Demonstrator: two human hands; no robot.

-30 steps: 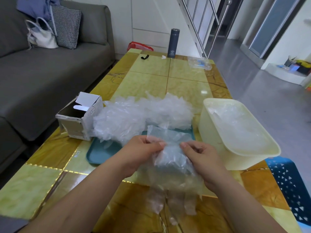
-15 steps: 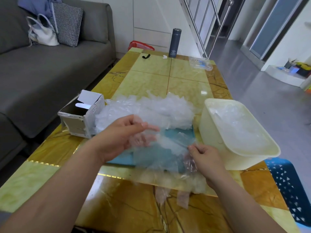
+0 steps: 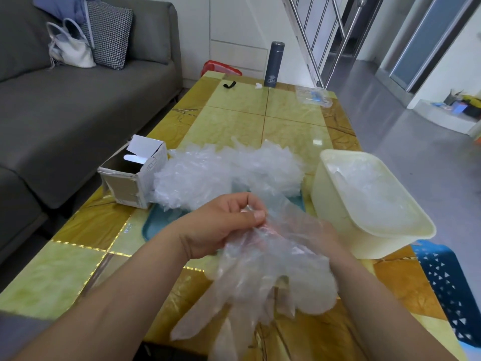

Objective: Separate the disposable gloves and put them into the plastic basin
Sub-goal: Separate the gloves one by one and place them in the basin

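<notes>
My left hand (image 3: 221, 225) pinches thin clear plastic disposable gloves (image 3: 265, 277) above the table's (image 3: 86, 267) near edge; my right hand (image 3: 322, 235) grips them underneath, beside the cream rectangular plastic basin (image 3: 338, 209).

Gloves (image 3: 270, 269): thin clear plastic film, crinkled. Basin (image 3: 335, 204): cream plastic, smooth, matt. Table (image 3: 291, 118): glossy marbled tile look, yellow-green. Box (image 3: 135, 175): torn cardboard. Sofa (image 3: 86, 100): grey cloth, matt. Flask (image 3: 273, 64): dark matt finish.
</notes>
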